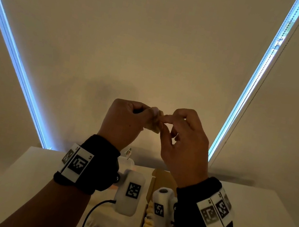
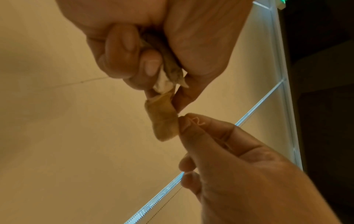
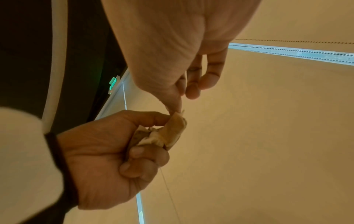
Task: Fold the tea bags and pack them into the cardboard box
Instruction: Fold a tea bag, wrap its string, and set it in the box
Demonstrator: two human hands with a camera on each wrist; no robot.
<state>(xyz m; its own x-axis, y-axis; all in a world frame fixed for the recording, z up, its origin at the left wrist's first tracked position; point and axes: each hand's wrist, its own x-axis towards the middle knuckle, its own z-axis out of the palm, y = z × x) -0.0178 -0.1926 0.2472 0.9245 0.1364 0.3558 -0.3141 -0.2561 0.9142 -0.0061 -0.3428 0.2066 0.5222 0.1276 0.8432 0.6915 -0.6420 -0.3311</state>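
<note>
I hold both hands raised together above the cardboard box [image 1: 161, 179], which lies open on the white table [image 1: 258, 218]. My left hand [image 1: 123, 120] has its fingers curled tight around a tea bag [image 2: 162, 119], well above the box. My right hand [image 1: 182, 139] pinches the bag's free end between thumb and forefinger.

Tea bag [image 1: 155, 121] between hands, above table [image 1: 257, 222] — cardboard box [image 1: 161, 179] right
</note>
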